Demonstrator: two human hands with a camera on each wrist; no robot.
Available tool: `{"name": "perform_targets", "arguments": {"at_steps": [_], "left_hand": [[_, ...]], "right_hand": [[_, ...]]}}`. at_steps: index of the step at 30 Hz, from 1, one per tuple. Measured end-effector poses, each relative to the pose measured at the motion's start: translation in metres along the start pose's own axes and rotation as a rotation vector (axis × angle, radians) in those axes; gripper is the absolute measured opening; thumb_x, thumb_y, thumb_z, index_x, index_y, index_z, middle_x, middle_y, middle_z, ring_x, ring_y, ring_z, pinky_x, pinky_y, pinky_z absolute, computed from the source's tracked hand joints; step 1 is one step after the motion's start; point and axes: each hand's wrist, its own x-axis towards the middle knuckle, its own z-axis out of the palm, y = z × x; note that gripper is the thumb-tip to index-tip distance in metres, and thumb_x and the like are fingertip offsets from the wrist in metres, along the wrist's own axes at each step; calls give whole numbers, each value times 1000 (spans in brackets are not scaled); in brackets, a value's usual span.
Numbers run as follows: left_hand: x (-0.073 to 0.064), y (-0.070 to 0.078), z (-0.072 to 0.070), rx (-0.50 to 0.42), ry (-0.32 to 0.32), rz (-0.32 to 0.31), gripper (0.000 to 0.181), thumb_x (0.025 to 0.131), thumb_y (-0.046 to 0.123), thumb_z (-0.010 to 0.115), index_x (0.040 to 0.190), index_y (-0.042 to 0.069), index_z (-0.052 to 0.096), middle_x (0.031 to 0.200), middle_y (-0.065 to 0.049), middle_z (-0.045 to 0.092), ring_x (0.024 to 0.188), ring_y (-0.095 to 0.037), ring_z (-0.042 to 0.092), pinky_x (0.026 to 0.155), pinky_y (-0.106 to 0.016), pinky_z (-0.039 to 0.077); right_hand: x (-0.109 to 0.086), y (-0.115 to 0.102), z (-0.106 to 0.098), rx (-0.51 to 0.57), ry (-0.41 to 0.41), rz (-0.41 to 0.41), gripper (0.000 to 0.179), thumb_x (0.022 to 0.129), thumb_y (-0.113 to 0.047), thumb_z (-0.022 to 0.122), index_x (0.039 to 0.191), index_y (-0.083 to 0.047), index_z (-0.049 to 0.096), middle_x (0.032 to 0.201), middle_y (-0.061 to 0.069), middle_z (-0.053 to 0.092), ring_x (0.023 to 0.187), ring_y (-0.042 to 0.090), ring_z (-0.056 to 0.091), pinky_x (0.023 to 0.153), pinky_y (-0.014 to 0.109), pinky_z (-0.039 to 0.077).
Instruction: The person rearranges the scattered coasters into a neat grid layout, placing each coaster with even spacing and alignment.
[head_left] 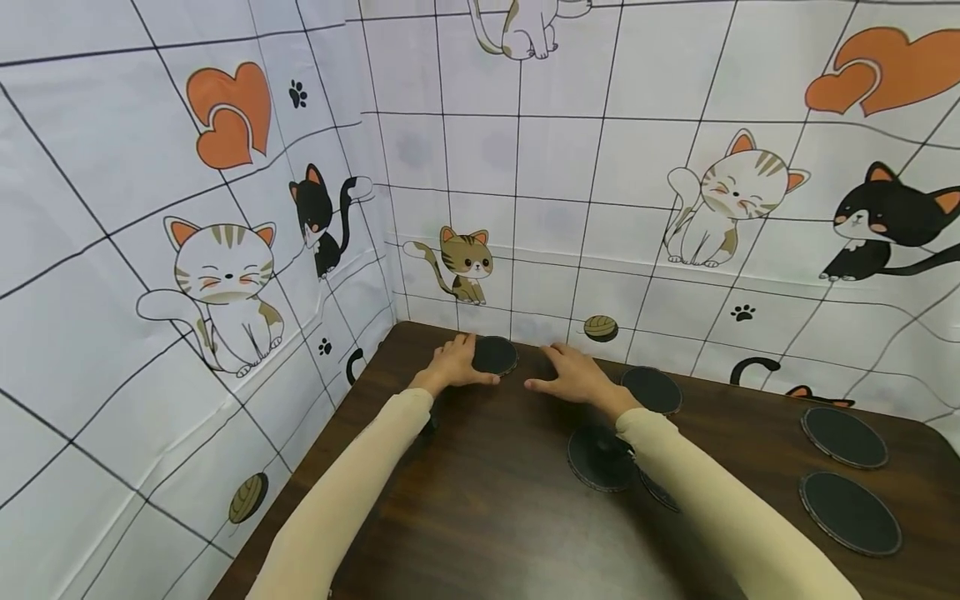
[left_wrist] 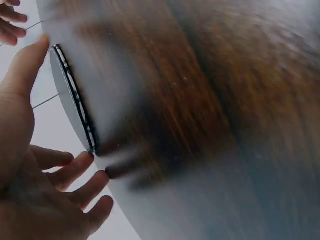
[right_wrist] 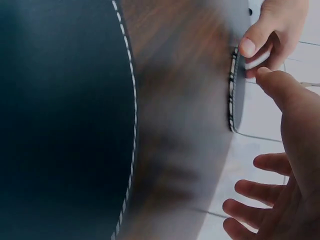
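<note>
A round dark coaster (head_left: 495, 356) with a stitched rim lies flat near the table's back edge. My left hand (head_left: 452, 364) is at its left side, thumb in front and fingers beyond. In the left wrist view, a fingertip of the left hand (left_wrist: 60, 185) appears to touch one end of the coaster (left_wrist: 72, 100), with the thumb near the other end. To the coaster's right, my right hand (head_left: 570, 375) hovers apart from it, fingers spread and holding nothing. Another coaster (head_left: 651, 390) lies just beyond the right wrist and fills the near side of the right wrist view.
By the right forearm lies a coaster (head_left: 592, 471) with a black object on it, partly over another coaster (head_left: 660, 493). Two more coasters (head_left: 843, 437) lie at the right. Something black (head_left: 429, 425) shows beside the left sleeve. Cat-patterned sheets (head_left: 555, 225) border the brown table (head_left: 480, 517).
</note>
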Motion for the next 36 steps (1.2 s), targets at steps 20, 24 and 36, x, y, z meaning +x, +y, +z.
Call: {"name": "perform_targets", "arguments": {"at_steps": [20,24,36], "left_hand": [[12,0,6,34,-43,-97,112,78,71,76,156,0,37,147,-25,33,129,-38,32,107,-53,28],[13,0,6,31,-31,-98,108,79,70,76,153,0,42,143,-25,36,125,-38,34,106,-53,30],[13,1,14,4,-25,-4,102,78,69,77,149,1,47,143,-19,39,126,-35,37,109,-54,28]], "right_hand": [[18,-17,22,-35,-42,76,94,91,-66,65,150,5,45,150,26,42,138,50,37,110,66,26],[19,-15,23,-36,-61,82,96,90,-67,65,151,5,43,151,26,41,138,49,36,110,65,25],[21,-14,21,-44,-56,71,98,86,-62,73,147,9,45,150,28,42,138,45,38,109,64,28]]}}
